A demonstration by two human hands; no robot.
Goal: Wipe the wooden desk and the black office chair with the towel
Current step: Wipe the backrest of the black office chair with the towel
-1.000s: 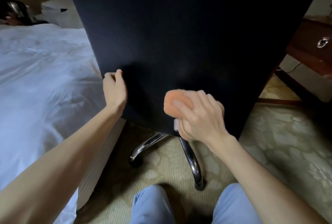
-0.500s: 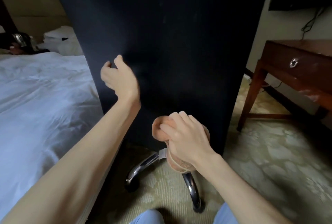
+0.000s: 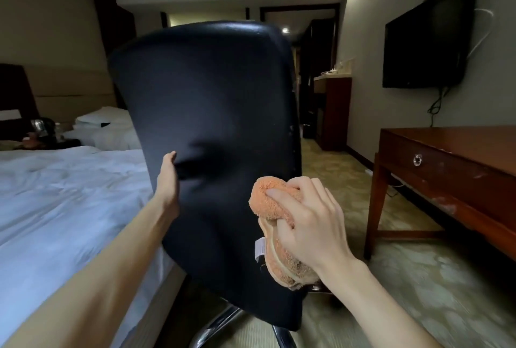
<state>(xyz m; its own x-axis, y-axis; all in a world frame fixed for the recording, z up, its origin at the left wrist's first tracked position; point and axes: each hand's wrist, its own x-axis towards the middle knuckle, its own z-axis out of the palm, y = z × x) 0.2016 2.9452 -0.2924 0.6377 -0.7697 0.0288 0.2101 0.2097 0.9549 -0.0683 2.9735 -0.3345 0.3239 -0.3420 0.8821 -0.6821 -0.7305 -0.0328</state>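
The black office chair (image 3: 212,113) stands right in front of me with the rear of its backrest toward the camera. My left hand (image 3: 168,180) grips the backrest's left edge about halfway up; its fingers are hidden behind the edge and the cover dents there. My right hand (image 3: 310,219) holds a bunched orange towel (image 3: 265,197) against the lower right part of the backrest, a white label hanging from the towel. The wooden desk (image 3: 460,146), dark red-brown with a drawer knob, stands at the right, apart from both hands.
A bed with white sheets (image 3: 55,194) lies close on the chair's left, pillows (image 3: 106,121) behind it. The chair's chrome base (image 3: 215,322) spreads over patterned carpet (image 3: 418,278). A wall television (image 3: 427,37) hangs above the desk, and a corridor opens behind the chair.
The view has lifted from the chair's lower back to the whole backrest. My left hand let go, then took the left edge higher up. My right hand carried the towel to the lower right.
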